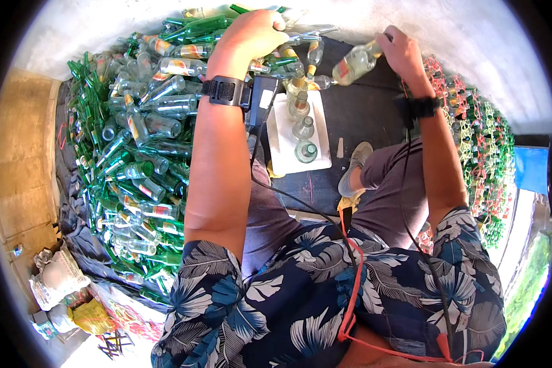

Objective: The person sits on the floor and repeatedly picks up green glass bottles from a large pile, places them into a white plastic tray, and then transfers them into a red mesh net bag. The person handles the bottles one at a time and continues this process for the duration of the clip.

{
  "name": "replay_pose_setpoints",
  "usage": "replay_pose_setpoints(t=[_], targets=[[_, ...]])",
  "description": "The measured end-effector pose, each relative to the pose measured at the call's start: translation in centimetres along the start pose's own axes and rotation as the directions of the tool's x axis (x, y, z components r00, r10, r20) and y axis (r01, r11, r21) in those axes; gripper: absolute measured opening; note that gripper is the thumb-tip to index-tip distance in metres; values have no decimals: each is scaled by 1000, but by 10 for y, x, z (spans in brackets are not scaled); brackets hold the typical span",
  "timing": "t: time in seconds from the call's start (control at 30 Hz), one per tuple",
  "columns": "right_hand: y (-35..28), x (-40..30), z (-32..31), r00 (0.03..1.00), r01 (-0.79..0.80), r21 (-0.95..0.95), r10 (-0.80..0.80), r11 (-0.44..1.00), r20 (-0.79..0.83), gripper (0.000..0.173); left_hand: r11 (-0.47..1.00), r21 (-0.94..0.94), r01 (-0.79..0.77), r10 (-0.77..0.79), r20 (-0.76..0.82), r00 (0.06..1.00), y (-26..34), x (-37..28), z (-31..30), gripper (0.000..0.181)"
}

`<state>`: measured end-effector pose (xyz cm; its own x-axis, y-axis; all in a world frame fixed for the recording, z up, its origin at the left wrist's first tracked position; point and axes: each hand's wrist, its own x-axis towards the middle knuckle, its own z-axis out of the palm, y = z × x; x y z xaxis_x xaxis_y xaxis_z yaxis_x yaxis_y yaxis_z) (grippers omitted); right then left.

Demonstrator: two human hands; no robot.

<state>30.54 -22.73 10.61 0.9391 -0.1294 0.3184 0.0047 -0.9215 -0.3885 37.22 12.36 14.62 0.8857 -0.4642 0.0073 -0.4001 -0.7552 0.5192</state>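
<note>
My right hand [398, 48] is closed around the neck of a clear glass bottle [353, 64] with a label, tilted above the dark mat. At the upper edge of the bottle pile, my left hand [262, 34] is bent inwards beside a clear bottle; its fingers are partly hidden, so its hold cannot be told. Between my arms lies a white tray [319, 119] with a row of several upright glass bottles, among them a greenish one [306, 152] at the near end. Loose labelled bottles lie just beyond the tray, one of them near the held bottle's base.
A large heap of green and clear bottles [156, 106] fills the left side. Bottles bound with red and green string [476, 152] are stacked at the right. A pale wall [469, 37] rises behind. Cables hang from both wrists, and my shoe [355, 168] is right of the tray.
</note>
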Motion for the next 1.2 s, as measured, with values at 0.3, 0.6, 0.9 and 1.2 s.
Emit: replay_pose_setpoints(t=[0.3,0.6,0.9,1.2], targets=[[-23,-109,15,959,-52,-8,52,999,279,31,999,-13,-31,32,105,994,-23,4,9,33],[-51,-141,34,870,-11,-42,30,999,492,29,997,75,-16,3,171,985,-10,4,6,41],[-59,-148,45,820,12,7,-14,1000,573,30,1000,14,-3,-1,236,972,-12,10,7,39],[-72,-155,54,768,53,-8,-35,999,640,28,996,-87,19,5,257,966,-27,12,11,43]])
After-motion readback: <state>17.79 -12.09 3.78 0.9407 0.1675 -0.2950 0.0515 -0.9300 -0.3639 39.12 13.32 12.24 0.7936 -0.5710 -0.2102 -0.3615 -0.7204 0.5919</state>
